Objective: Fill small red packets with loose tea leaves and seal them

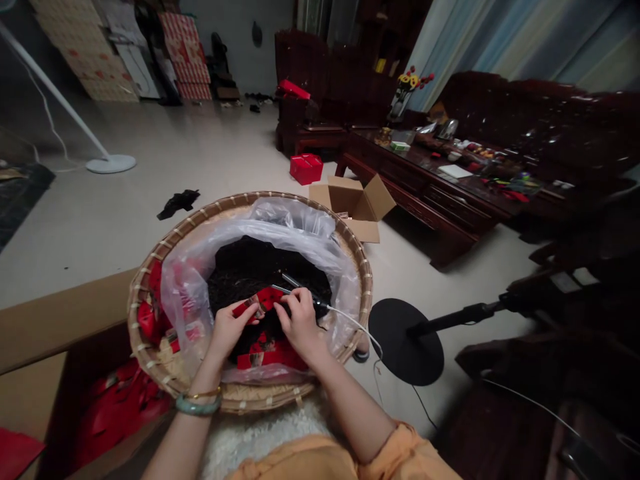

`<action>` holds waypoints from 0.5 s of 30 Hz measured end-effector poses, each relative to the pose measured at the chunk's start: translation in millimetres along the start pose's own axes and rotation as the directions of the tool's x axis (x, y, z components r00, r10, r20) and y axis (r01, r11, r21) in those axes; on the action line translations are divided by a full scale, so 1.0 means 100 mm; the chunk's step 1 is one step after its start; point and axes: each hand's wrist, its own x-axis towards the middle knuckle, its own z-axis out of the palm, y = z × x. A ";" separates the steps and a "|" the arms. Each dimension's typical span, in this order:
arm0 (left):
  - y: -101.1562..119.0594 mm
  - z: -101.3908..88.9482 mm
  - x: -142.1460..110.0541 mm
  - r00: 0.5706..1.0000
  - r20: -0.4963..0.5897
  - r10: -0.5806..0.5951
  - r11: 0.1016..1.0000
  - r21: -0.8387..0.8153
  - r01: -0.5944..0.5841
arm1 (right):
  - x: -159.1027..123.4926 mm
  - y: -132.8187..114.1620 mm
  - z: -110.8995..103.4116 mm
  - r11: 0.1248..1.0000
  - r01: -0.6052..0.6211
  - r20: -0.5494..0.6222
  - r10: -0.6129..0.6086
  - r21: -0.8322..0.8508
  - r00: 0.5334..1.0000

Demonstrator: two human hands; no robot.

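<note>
Between my two hands is a small red packet [267, 299] with a printed picture. My left hand [231, 331] pinches its left end between thumb and fingers. My right hand [301, 322] has its fingers closed at the packet's right end. Below them lies a mass of dark, dry, leaf-like strands [245, 267] in a clear plastic bag [187, 290], which lines a round woven bamboo basket [250, 406]. A corded tool [286, 279] with two slim metal prongs and a black handle rests behind my right hand. More red packets [273, 359] lie on the near side of the bag.
An open carton [33, 327] with red packets inside stands at the left. A smaller open cardboard box [373, 200] and a red box [306, 169] sit beyond the basket. At the right are a black round stand base [405, 340] and a dark wooden table [425, 180].
</note>
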 end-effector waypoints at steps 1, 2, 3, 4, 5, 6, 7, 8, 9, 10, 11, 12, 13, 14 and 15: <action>0.00 0.00 0.00 1.000 0.011 -0.001 1.000 0.004 0.001 | 0.00 0.02 -0.01 1.000 0.016 0.007 -0.016 0.006 1.000; 0.00 -0.01 0.00 1.000 0.014 -0.003 1.000 0.005 0.003 | 0.00 0.04 -0.02 0.999 0.036 0.016 -0.036 0.017 0.999; 0.01 -0.02 -0.01 1.000 0.010 -0.009 1.000 -0.002 0.009 | 0.00 0.05 -0.03 0.998 0.057 0.024 -0.058 0.029 0.998; 0.01 -0.02 -0.01 1.000 -0.003 -0.018 1.000 -0.019 0.018 | 0.00 0.07 -0.04 0.996 0.075 0.028 -0.076 0.042 0.997; 0.01 -0.03 -0.01 0.999 -0.015 -0.033 0.998 -0.045 0.033 | 0.00 0.07 -0.04 0.994 0.090 0.032 -0.092 0.054 0.995; 0.01 -0.03 -0.01 0.998 -0.021 -0.054 0.995 -0.081 0.052 | -0.01 0.08 -0.04 0.993 0.103 0.037 -0.105 0.066 0.994; 0.02 -0.03 -0.01 0.997 -0.017 -0.080 0.989 -0.126 0.077 | -0.02 0.07 -0.04 0.991 0.111 0.045 -0.115 0.076 0.992; 0.03 -0.02 -0.01 0.994 -0.004 -0.106 0.979 -0.173 0.103 | -0.02 0.06 -0.04 0.990 0.111 0.054 -0.115 0.083 0.992; 0.04 -0.01 -0.01 0.991 0.012 -0.131 0.967 -0.217 0.131 | -0.03 0.05 -0.03 0.992 0.095 0.060 -0.100 0.088 0.993; 0.04 0.00 -0.01 0.987 0.032 -0.156 0.954 -0.253 0.159 | -0.04 0.03 -0.02 0.993 0.063 0.064 -0.069 0.095 0.996; 0.05 0.01 -0.02 0.982 0.051 -0.180 0.942 -0.278 0.187 | -0.05 0.01 -0.01 0.994 0.016 0.065 -0.023 0.105 0.998; 0.06 0.02 -0.03 0.977 0.064 -0.203 0.933 -0.291 0.213 | -0.06 0.00 0.00 0.992 -0.042 0.065 0.035 0.119 0.997; 0.07 0.03 -0.04 0.972 0.068 -0.226 0.926 -0.296 0.236 | -0.06 -0.01 0.00 0.985 -0.102 0.069 0.093 0.136 0.993; 0.07 0.04 -0.04 0.967 0.066 -0.247 0.920 -0.297 0.255 | -0.07 -0.02 0.00 0.976 -0.154 0.082 0.143 0.153 0.986; 0.08 0.04 -0.05 0.963 0.060 -0.263 0.916 -0.298 0.269 | -0.07 -0.03 0.00 0.966 -0.196 0.103 0.180 0.168 0.978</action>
